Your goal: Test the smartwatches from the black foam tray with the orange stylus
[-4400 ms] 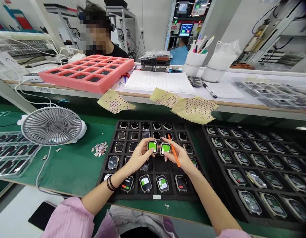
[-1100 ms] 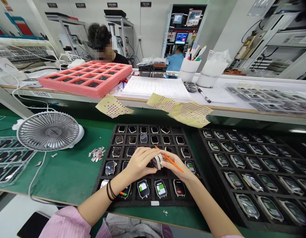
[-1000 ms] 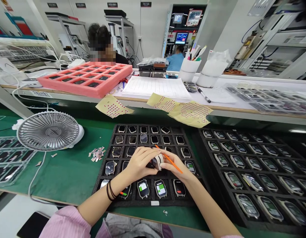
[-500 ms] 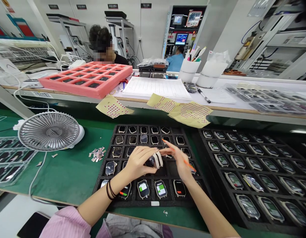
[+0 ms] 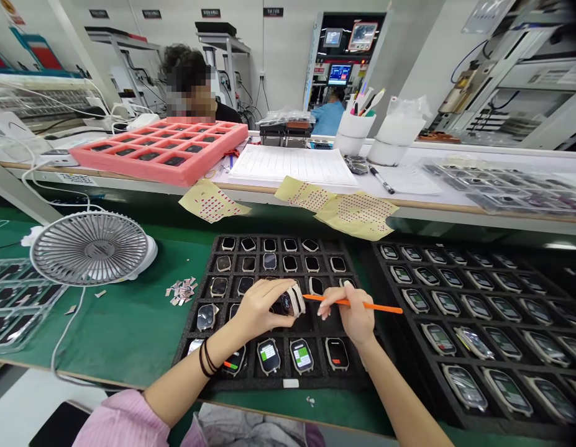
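Over a black foam tray [image 5: 288, 380], my left hand [image 5: 257, 308] is closed on a pair of smartwatch cases [image 5: 294, 300], held on edge side by side. My right hand [image 5: 355, 313] pinches an orange stick [image 5: 381, 307], slim like a pencil, lying level across the fingers. Its tip, pointing left, is at or very near the side of the watch cases; whether it touches I cannot tell. Smartwatches without straps fill many of the tray's pockets, and in the front row a watch [image 5: 302, 354] shows a lit green and white screen.
A second foam tray of watches [image 5: 474, 341] lies right. On the left stand a grey fan [image 5: 99, 248], scattered paper bits [image 5: 181, 290] and clear plastic trays [image 5: 17, 310]. Yellow sticker sheets [image 5: 355, 214] hang from the shelf, which bears a pink foam tray [image 5: 189, 174]. Two people sit beyond.
My right hand has turned and lowered, bringing the orange stick from alongside the hand to level, tip at the watch cases. My left hand keeps its hold almost in place.
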### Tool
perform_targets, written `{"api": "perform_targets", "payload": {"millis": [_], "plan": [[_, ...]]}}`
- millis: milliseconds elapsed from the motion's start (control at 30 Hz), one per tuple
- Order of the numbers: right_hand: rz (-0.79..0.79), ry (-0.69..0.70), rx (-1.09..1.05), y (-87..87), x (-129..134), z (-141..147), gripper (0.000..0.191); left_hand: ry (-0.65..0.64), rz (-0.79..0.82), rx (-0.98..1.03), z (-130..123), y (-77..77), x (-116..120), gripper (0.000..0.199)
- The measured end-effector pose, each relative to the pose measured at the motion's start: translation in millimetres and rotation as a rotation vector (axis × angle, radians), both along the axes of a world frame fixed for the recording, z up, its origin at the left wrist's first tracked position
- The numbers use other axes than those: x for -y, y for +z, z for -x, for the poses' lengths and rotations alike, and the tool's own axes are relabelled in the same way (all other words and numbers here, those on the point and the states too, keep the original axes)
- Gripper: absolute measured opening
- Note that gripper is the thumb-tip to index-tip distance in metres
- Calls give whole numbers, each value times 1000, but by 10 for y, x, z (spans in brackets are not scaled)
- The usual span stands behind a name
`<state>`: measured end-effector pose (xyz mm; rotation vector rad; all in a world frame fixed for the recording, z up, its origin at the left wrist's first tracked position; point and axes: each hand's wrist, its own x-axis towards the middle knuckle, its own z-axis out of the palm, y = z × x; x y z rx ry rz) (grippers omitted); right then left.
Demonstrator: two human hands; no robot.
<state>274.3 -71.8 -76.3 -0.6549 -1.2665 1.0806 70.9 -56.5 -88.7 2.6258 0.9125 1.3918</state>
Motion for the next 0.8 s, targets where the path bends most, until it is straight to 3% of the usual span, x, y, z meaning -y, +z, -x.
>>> {"api": "perform_targets", "payload": {"millis": [367,800], "plan": [[-69,-60,110,-10,25,36,52,-69,67,-4,11,-123,-8,51],[-92,-9,133,-7,56,20,53,-106,164,-5,-70,-62,23,52]]}}
